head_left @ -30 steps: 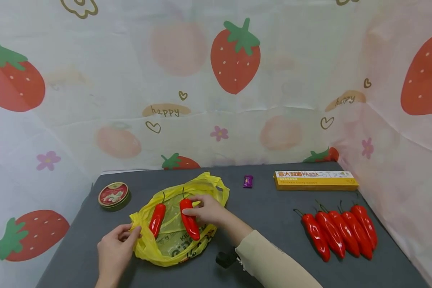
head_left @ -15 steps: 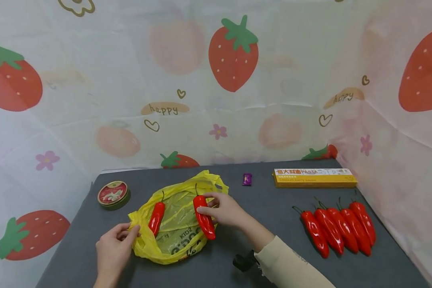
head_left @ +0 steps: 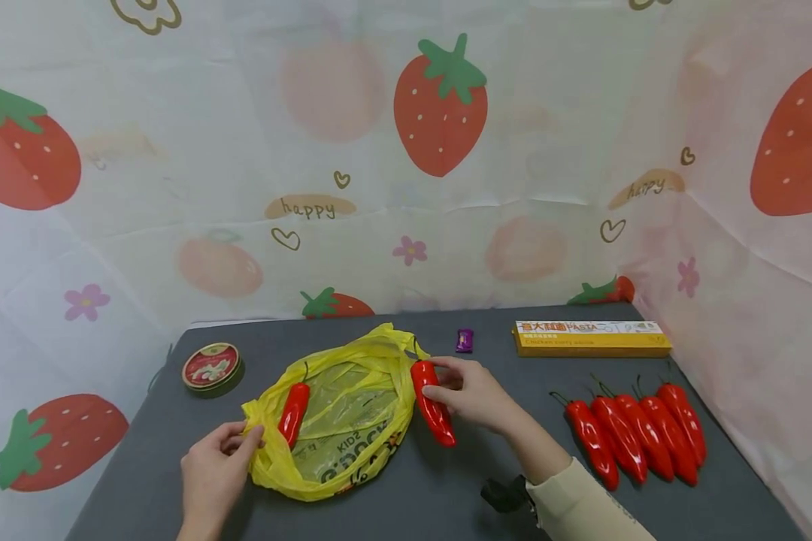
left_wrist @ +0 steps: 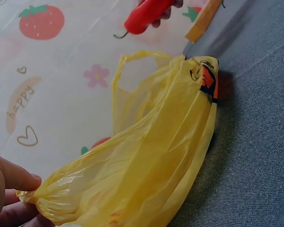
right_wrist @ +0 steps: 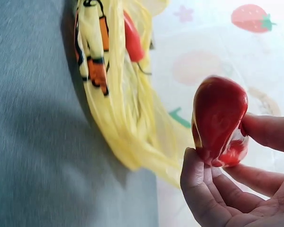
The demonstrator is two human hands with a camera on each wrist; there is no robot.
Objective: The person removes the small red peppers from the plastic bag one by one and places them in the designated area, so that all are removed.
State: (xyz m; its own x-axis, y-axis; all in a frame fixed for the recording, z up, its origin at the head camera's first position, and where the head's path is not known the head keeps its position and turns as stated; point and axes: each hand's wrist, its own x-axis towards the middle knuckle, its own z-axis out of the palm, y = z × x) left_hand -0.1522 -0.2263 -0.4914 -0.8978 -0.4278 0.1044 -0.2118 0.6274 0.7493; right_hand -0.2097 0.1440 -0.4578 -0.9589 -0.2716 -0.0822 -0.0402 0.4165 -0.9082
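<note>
A yellow plastic bag [head_left: 352, 409] lies with its mouth spread on the dark table. My left hand [head_left: 213, 473] pinches the bag's left edge; in the left wrist view thumb and fingers [left_wrist: 21, 182] bunch the plastic between them. One red chili pepper [head_left: 294, 412] sits inside the bag near its left side. Just off the bag's right rim, my right hand [head_left: 470, 394] holds another red chili pepper [head_left: 434, 406], stem up and tilted. The right wrist view shows this held pepper [right_wrist: 220, 120] end-on between thumb and fingers.
Several red chili peppers [head_left: 632, 436] lie in a row at the right. Behind them is a yellow pasta box [head_left: 592, 340]. A small purple wrapped candy [head_left: 465, 340] lies at the back, and a round red-topped tin [head_left: 212, 370] stands at the left. Patterned cloth hangs behind.
My right hand has moved right, carrying the chili pepper from over the bag's opening to outside its right rim. The left hand keeps its hold on the bag's edge.
</note>
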